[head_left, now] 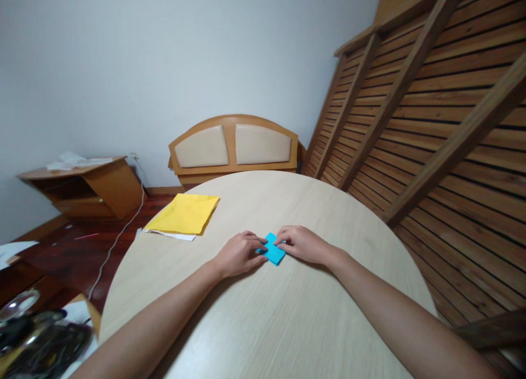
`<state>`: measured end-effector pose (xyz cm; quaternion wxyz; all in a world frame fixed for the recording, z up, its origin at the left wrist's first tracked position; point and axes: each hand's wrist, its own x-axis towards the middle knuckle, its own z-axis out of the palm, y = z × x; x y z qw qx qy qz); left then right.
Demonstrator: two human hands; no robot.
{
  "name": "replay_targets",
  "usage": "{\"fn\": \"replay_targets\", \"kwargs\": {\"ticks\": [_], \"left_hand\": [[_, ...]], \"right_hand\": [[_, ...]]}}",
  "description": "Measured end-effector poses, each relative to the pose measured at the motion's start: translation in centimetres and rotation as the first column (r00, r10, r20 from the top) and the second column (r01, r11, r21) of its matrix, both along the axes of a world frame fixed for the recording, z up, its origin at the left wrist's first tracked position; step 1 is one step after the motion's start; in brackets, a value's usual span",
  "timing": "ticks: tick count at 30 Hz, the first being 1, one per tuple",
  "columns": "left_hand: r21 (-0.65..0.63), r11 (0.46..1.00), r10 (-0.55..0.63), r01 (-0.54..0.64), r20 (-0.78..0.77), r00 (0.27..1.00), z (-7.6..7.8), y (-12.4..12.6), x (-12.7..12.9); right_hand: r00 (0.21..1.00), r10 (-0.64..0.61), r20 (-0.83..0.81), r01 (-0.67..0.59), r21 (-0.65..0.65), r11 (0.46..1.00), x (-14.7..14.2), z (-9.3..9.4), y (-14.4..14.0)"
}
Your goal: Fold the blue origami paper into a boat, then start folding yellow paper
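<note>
A small piece of blue folded paper (274, 252) lies on the round pale wooden table (263, 324), turned with one corner toward me. At its left side is my left hand (242, 253), fingers bent and thumb near the lower left edge, holding the paper against the tabletop. From the other side my right hand (303, 243) grips the paper's upper right part, thumb and fingertips close together on it. The fingers cover both side corners of the paper.
Yellow paper (184, 213) rests on white sheets at the table's left edge. Tall wooden slats (411, 105) lean along the right. Behind the table stands a headboard (232, 143). A desk (102, 184) is at left, with a white cable (119, 239) across the floor.
</note>
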<state>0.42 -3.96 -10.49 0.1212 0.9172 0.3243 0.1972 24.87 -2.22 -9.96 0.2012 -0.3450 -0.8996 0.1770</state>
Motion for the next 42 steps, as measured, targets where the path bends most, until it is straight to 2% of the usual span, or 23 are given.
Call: {"fn": "replay_targets", "kwargs": {"ticks": [6,10,19,24,29,42], "left_hand": [[0.037,0.998,-0.046,0.046,0.003,0.999,-0.2,-0.1,0.2],[0.037,0.998,-0.053,0.053,0.006,0.999,-0.4,-0.1,0.3],[0.025,1.0,0.019,-0.018,-0.038,0.999,-0.2,-0.1,0.4],[0.021,0.999,0.036,-0.035,-0.031,0.999,-0.2,-0.1,0.3],[0.025,0.998,0.066,-0.065,-0.051,0.996,-0.1,-0.2,0.3],[0.021,0.989,0.145,-0.144,-0.067,0.987,-0.4,-0.1,0.3]], "right_hand": [[0.996,0.083,0.014,-0.083,-0.022,0.996,0.4,0.5,-0.2],[0.996,0.085,0.018,-0.085,-0.02,0.996,0.2,0.6,-0.3],[0.999,0.043,0.016,-0.043,0.002,0.999,0.1,0.4,-0.3],[0.997,0.081,0.02,-0.08,-0.041,0.996,0.5,1.1,-0.5],[0.994,0.095,0.051,-0.095,-0.009,0.995,0.6,1.3,-0.7],[0.993,0.102,0.056,-0.101,-0.022,0.995,0.8,0.7,0.0]]}}
